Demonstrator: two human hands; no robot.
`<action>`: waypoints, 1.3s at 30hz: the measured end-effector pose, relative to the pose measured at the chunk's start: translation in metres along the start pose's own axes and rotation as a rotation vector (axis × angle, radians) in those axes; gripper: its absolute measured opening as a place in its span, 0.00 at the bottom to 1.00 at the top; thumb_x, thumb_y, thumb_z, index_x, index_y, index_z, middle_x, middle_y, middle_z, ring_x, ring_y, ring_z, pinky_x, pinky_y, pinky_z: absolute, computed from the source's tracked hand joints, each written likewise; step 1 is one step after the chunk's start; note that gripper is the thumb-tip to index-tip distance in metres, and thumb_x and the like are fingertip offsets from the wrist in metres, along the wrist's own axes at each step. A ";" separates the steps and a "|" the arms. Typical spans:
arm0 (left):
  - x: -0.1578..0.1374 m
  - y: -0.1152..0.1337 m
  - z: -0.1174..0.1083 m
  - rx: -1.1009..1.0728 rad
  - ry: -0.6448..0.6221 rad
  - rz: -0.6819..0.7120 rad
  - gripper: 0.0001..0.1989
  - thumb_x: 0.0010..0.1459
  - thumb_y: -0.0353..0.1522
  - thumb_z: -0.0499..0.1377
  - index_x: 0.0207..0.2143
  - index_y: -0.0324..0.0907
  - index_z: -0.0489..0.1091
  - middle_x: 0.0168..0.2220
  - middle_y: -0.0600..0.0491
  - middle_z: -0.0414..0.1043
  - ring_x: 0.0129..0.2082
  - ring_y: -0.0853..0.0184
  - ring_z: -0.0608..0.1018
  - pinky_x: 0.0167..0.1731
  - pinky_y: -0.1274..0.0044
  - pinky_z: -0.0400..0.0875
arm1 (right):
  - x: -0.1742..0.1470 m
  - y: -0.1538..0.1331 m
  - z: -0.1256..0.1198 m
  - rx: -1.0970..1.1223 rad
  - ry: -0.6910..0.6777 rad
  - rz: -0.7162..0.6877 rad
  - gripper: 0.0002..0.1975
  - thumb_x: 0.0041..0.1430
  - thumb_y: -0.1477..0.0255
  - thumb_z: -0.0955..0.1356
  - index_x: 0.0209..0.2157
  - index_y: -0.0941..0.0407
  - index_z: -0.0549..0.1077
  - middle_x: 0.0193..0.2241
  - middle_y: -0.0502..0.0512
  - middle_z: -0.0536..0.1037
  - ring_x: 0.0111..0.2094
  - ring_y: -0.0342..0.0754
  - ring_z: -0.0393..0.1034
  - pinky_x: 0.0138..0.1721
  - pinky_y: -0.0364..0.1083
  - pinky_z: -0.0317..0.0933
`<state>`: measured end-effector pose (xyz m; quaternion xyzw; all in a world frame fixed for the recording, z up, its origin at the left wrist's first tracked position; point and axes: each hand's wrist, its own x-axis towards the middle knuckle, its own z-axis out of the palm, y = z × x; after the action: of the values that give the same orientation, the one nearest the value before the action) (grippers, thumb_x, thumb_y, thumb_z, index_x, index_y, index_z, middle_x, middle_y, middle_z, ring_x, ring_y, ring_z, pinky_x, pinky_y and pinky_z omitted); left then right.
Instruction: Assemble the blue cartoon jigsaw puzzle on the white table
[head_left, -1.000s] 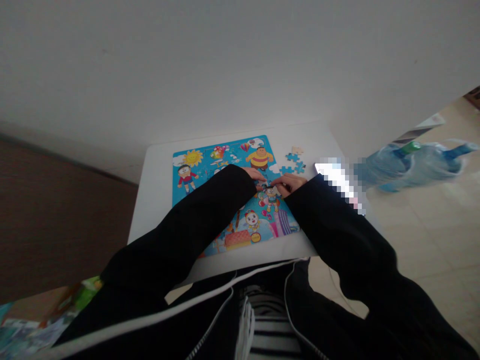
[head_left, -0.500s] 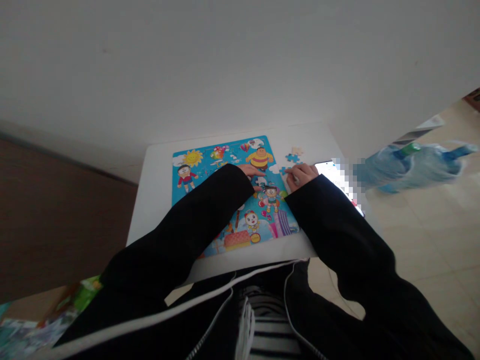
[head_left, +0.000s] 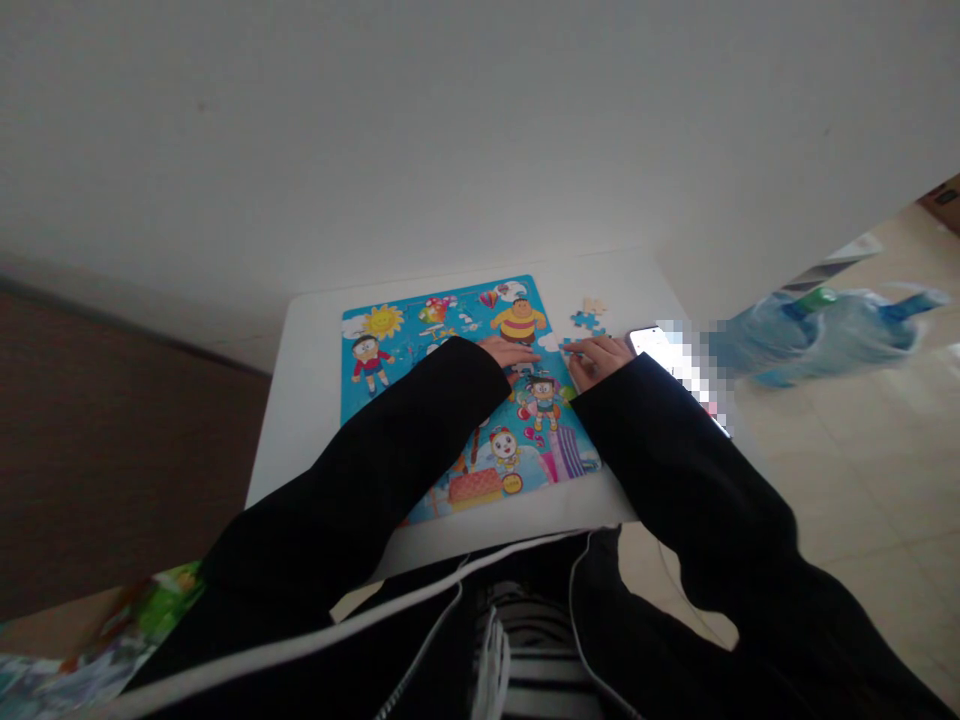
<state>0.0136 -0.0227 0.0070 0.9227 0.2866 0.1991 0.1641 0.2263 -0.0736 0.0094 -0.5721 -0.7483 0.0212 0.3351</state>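
A cartoon jigsaw puzzle (head_left: 472,485) with a blue background lies on a small white table. My left hand (head_left: 510,353) rests palm down over its right-centre part, fingers stretched out and holding nothing I can see. Just past the puzzle's right edge is my right hand (head_left: 598,362), its fingers bent and the tips closed on a small blue puzzle piece, mostly covered by them. Loose blue puzzle pieces (head_left: 586,321) lie beyond that hand, together with a pale wood-coloured piece (head_left: 594,305).
A phone (head_left: 667,360) with a lit screen lies on the white table (head_left: 289,400) beside my right wrist. Behind the table rises a pale wall (head_left: 450,150). Large plastic water bottles (head_left: 862,335) are on the tiled floor at right. A white cord (head_left: 337,630) crosses in front of me.
My right hand's fingers have stretched a little left over the blue piece by the puzzle's edge. My left hand's fingers have shifted slightly right and lie flatter.
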 end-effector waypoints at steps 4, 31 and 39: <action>-0.001 0.001 -0.005 -0.013 0.013 0.045 0.13 0.58 0.31 0.52 0.45 0.39 0.69 0.46 0.47 0.72 0.47 0.66 0.73 0.47 0.76 0.65 | 0.001 -0.007 -0.002 0.023 0.004 0.024 0.10 0.54 0.74 0.63 0.33 0.56 0.76 0.30 0.57 0.76 0.30 0.47 0.67 0.36 0.48 0.63; -0.005 0.003 -0.011 -0.064 0.045 0.008 0.20 0.50 0.42 0.61 0.41 0.38 0.73 0.26 0.52 0.71 0.28 0.68 0.70 0.31 0.76 0.64 | 0.000 -0.018 -0.002 0.132 -0.006 0.047 0.10 0.53 0.75 0.62 0.32 0.56 0.76 0.24 0.52 0.74 0.21 0.40 0.64 0.24 0.41 0.63; -0.005 0.004 -0.015 -0.056 -0.052 -0.041 0.19 0.50 0.45 0.59 0.40 0.43 0.72 0.28 0.54 0.67 0.29 0.69 0.68 0.30 0.79 0.62 | 0.000 -0.019 -0.005 0.141 -0.016 0.060 0.11 0.53 0.76 0.62 0.33 0.56 0.76 0.24 0.53 0.74 0.22 0.41 0.65 0.24 0.41 0.62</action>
<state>0.0054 -0.0261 0.0202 0.9165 0.2952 0.1798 0.2014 0.2125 -0.0818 0.0213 -0.5692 -0.7302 0.0884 0.3676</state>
